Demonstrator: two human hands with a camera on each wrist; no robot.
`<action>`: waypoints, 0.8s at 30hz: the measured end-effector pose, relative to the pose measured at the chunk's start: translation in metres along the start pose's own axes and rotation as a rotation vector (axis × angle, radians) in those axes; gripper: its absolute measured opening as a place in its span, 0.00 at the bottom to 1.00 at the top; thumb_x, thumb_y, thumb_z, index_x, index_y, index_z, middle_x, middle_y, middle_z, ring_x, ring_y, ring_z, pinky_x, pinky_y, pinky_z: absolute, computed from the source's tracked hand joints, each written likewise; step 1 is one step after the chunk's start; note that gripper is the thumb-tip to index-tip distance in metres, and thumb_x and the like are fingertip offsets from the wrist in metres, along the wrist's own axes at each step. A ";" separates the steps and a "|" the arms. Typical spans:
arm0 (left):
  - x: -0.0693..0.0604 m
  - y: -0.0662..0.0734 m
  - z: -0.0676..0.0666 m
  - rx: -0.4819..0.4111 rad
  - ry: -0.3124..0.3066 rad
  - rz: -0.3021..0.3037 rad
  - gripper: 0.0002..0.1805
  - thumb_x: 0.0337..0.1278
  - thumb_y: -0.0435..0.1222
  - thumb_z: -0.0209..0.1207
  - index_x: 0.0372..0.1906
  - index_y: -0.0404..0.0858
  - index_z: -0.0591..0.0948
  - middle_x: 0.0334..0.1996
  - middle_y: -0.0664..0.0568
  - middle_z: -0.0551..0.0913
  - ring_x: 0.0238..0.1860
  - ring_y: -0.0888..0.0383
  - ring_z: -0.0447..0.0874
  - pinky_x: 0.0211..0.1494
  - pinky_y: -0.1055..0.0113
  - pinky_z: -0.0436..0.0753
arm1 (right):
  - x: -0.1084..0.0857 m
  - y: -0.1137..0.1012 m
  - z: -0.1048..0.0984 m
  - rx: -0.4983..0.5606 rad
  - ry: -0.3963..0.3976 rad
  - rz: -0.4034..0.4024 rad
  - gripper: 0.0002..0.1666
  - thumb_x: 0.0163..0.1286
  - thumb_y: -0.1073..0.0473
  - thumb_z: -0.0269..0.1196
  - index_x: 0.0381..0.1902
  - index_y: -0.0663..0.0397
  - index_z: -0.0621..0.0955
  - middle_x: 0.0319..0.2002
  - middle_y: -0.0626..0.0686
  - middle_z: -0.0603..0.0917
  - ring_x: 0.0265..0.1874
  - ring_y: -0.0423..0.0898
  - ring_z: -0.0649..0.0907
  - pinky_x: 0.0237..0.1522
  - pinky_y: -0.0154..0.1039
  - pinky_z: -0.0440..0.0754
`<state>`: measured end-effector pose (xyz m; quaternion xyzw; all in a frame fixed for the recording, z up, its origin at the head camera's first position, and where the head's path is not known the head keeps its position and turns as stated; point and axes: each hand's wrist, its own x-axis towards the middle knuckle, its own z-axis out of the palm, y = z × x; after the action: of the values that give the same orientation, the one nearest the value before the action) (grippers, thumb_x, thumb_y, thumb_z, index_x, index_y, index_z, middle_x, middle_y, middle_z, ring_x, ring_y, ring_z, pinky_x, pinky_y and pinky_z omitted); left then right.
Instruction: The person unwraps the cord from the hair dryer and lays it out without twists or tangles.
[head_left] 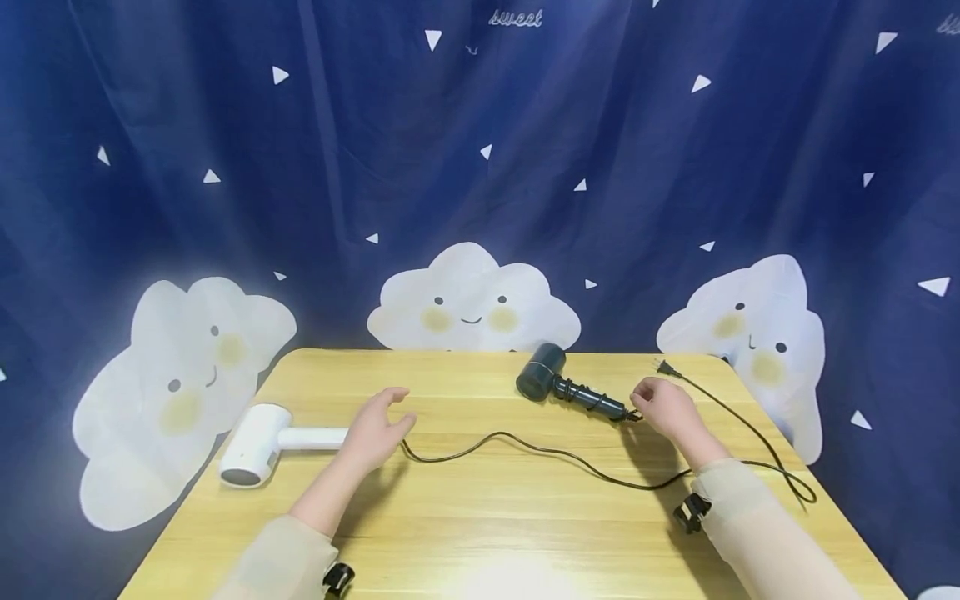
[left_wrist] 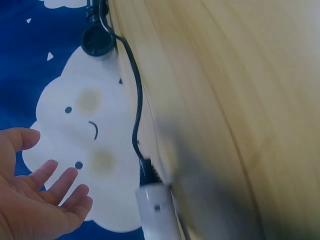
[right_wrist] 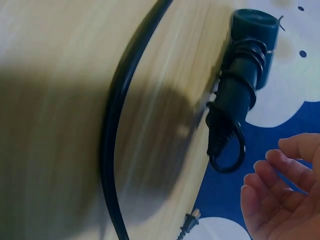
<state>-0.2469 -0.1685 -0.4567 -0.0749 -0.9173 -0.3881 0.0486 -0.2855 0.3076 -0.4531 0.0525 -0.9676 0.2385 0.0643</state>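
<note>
A white hair dryer lies at the table's left, its handle pointing right. My left hand hovers by the handle's end, thumb and fingers spread with nothing between them; the left wrist view shows the handle end apart from the hand. At the back, right of centre, lies a dark green hair dryer with its cord wound round the handle. My right hand is beside that handle's end, fingers loosely bent. In the right wrist view a gap separates the fingertips from the cord loop.
The white dryer's black cord runs across the wooden table, passes under my right forearm and loops near the right edge. Its plug lies at the back right. A blue curtain with cloud faces hangs behind the table.
</note>
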 end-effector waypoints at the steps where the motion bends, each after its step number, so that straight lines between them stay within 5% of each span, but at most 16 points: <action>1: 0.001 0.002 0.003 -0.014 -0.009 -0.006 0.29 0.68 0.42 0.59 0.69 0.36 0.71 0.66 0.39 0.73 0.68 0.37 0.68 0.69 0.39 0.68 | 0.001 -0.001 0.002 0.003 0.001 -0.005 0.09 0.71 0.60 0.59 0.36 0.61 0.82 0.33 0.56 0.85 0.32 0.54 0.82 0.39 0.56 0.80; 10: 0.014 0.015 0.026 -0.073 0.012 -0.003 0.28 0.68 0.42 0.60 0.69 0.36 0.72 0.66 0.41 0.74 0.68 0.40 0.69 0.68 0.41 0.70 | 0.013 -0.007 0.017 0.014 0.032 -0.040 0.09 0.72 0.60 0.59 0.37 0.61 0.82 0.34 0.56 0.85 0.34 0.55 0.83 0.41 0.57 0.80; 24: 0.029 0.030 0.061 -0.170 -0.042 -0.044 0.28 0.69 0.44 0.58 0.70 0.39 0.71 0.66 0.43 0.75 0.67 0.42 0.70 0.68 0.43 0.71 | 0.028 -0.017 0.038 0.037 0.061 -0.085 0.09 0.71 0.61 0.60 0.40 0.63 0.83 0.42 0.63 0.86 0.44 0.62 0.83 0.48 0.60 0.80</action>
<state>-0.2722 -0.1008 -0.4733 -0.0668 -0.8832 -0.4640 0.0142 -0.3147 0.2729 -0.4747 0.0874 -0.9575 0.2548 0.1030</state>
